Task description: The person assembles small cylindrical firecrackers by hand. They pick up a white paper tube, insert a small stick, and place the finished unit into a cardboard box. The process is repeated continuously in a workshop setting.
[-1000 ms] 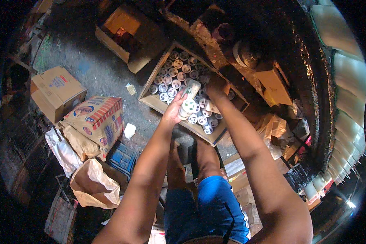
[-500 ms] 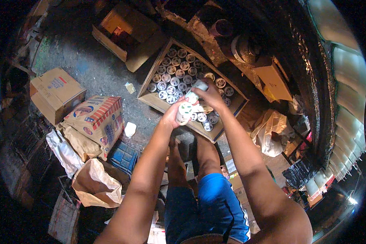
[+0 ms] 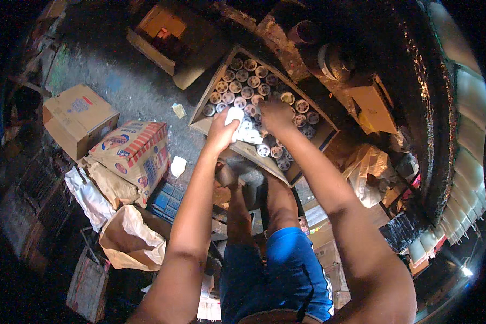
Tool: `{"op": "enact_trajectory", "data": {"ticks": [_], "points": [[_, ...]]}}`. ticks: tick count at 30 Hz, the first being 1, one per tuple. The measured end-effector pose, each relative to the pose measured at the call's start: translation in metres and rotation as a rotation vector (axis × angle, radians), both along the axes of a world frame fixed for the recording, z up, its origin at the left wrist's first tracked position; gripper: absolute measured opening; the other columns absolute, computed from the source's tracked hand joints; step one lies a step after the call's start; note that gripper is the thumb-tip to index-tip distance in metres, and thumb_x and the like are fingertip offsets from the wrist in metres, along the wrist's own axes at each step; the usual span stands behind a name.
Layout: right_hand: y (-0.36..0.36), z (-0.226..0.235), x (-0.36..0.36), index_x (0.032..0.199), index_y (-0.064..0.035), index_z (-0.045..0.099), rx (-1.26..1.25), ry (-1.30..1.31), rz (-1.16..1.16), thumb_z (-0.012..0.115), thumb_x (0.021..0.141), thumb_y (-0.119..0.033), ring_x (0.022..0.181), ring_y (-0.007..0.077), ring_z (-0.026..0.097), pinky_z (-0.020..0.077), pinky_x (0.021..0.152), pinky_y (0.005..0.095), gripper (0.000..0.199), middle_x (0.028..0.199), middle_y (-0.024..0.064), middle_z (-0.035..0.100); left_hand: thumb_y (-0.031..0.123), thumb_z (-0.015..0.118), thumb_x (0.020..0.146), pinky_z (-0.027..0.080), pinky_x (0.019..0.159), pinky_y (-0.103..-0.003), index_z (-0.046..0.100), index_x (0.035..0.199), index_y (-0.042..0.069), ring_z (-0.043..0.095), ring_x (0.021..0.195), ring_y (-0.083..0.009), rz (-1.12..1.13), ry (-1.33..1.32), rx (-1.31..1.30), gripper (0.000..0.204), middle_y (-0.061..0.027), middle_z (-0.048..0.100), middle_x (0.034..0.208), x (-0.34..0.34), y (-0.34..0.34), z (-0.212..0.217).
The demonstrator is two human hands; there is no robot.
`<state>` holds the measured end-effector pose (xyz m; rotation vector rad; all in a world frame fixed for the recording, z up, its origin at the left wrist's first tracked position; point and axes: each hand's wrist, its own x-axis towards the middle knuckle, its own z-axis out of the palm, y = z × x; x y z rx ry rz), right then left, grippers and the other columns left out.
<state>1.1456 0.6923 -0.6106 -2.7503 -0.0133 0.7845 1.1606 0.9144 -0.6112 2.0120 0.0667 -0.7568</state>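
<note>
Close to my feet, a shallow cardboard box (image 3: 201, 122) holds rows of upright white cylinders (image 3: 240, 87) with dark patterns on their round ends. Over its near left edge, my left hand (image 3: 222, 131) is closed around several white cylinders (image 3: 248, 132), which look bright and partly washed out. My right hand (image 3: 277, 117) reaches down over the middle of the box, its fingers bent toward the standing cylinders. Shadow and the back of that hand hide its fingertips, so I cannot see whether they grip one.
An open carton (image 3: 151, 51) lies beyond the box. On the left are a closed carton (image 3: 81, 113), a printed paper sack (image 3: 132, 148), an open brown bag (image 3: 135, 237) and a blue block-shaped item (image 3: 169, 201). At right are a crumpled plastic bag (image 3: 364, 173) and a tilted carton (image 3: 373, 105).
The right hand has left the cylinders by the left hand and moved down over the box. My left hand has shifted left and up with its cylinders. The view has shifted slightly.
</note>
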Motion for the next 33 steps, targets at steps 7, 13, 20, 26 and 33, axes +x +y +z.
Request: {"op": "enact_trajectory", "data": {"ticks": [7, 13, 20, 26, 33], "points": [[0.000, -0.035, -0.001, 0.111, -0.0075, 0.074, -0.442, 0.083, 0.457, 0.065, 0.085, -0.018, 0.111, 0.0282, 0.063, 0.0452, 0.096, 0.0435, 0.030, 0.113, 0.0127, 0.070, 0.033, 0.071, 0.085, 0.046, 0.109, -0.044, 0.056, 0.142, -0.001, 0.057, 0.128, -0.0413, -0.253, 0.081, 0.328, 0.069, -0.0271, 0.057, 0.139, 0.016, -0.063, -0.016], [0.009, -0.005, -0.031, 0.114, -0.0046, 0.071, -0.290, -0.294, 0.416, 0.062, 0.087, -0.020, 0.121, 0.0257, 0.057, 0.0417, 0.102, 0.0413, 0.031, 0.122, 0.0107, 0.067, 0.025, 0.077, 0.084, 0.049, 0.106, -0.046, 0.061, 0.135, 0.001, 0.060, 0.122, -0.0405, -0.233, 0.001, 0.341, 0.059, -0.0237, 0.063, 0.129, 0.006, -0.051, -0.021], [0.032, -0.015, -0.066, 0.107, -0.0037, 0.067, 0.002, -0.051, 0.326, 0.062, 0.087, -0.014, 0.109, 0.0295, 0.062, 0.0506, 0.091, 0.0409, 0.023, 0.107, 0.0108, 0.065, 0.020, 0.077, 0.083, 0.050, 0.103, -0.047, 0.066, 0.126, -0.001, 0.063, 0.117, -0.0418, -0.251, -0.183, 0.321, 0.049, -0.0250, 0.067, 0.124, 0.003, -0.051, -0.019], [0.009, -0.065, -0.062, 0.104, 0.0000, 0.068, 0.179, 0.067, 0.223, 0.060, 0.087, -0.014, 0.099, 0.0372, 0.069, 0.0553, 0.084, 0.0491, 0.023, 0.108, 0.0201, 0.071, 0.018, 0.079, 0.078, 0.052, 0.100, -0.048, 0.068, 0.122, 0.001, 0.064, 0.111, -0.0430, -0.405, -0.218, 0.251, 0.048, -0.0249, 0.068, 0.115, 0.005, -0.072, -0.035], [0.004, -0.040, -0.068, 0.102, -0.0014, 0.070, 0.065, 0.173, 0.201, 0.065, 0.081, -0.011, 0.093, 0.0366, 0.073, 0.0575, 0.081, 0.0476, 0.024, 0.099, 0.0198, 0.073, 0.028, 0.079, 0.080, 0.047, 0.106, -0.048, 0.065, 0.127, 0.002, 0.057, 0.122, -0.0432, -0.455, -0.228, 0.241, 0.056, -0.0252, 0.061, 0.126, -0.002, -0.088, -0.042]]}}
